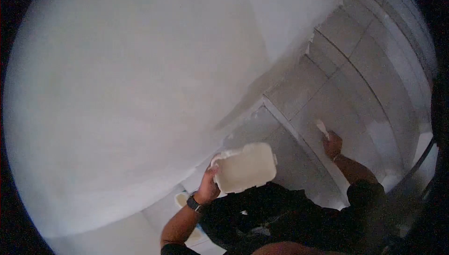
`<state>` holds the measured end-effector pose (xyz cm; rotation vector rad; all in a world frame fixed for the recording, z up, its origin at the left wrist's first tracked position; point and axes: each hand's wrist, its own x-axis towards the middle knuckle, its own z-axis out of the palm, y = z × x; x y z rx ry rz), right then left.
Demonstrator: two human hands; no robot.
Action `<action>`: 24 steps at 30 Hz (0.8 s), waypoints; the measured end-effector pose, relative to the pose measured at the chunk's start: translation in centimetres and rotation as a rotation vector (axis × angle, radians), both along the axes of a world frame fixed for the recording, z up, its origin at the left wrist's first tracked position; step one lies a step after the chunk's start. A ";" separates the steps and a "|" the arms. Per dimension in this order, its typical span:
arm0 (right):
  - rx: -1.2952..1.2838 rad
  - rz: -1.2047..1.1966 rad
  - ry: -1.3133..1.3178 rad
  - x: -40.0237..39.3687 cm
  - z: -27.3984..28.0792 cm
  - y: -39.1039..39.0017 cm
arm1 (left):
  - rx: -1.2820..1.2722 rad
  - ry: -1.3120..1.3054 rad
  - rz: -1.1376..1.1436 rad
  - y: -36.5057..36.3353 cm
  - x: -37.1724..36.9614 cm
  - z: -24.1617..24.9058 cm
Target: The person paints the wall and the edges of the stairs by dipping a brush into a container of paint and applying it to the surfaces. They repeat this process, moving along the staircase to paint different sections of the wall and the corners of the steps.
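Note:
My left hand (208, 185), with a dark watch on its wrist, grips the left edge of a rectangular off-white plastic tub (247, 167). The tub is tilted so its inside faces me; a pale layer coats it and white smears mark the rim. Away to the right, my right hand (333, 144) is closed round a small paintbrush (321, 127) with a whitish head. The brush is over the tiled steps, apart from the wall and the tub. Its handle is mostly hidden in my fist.
A large white wall (140, 82) fills the left and top. Grey tiled stairs (346, 91) rise along it to the upper right. A small pale container (181, 200) stands on the floor by my left wrist. A dark cable (415, 167) hangs at the right.

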<state>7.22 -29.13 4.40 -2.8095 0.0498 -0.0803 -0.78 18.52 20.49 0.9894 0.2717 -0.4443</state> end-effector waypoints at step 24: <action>0.400 0.250 -0.031 -20.3 11.6 7.7 | 0.045 0.251 -0.023 -3.2 -2.4 20.4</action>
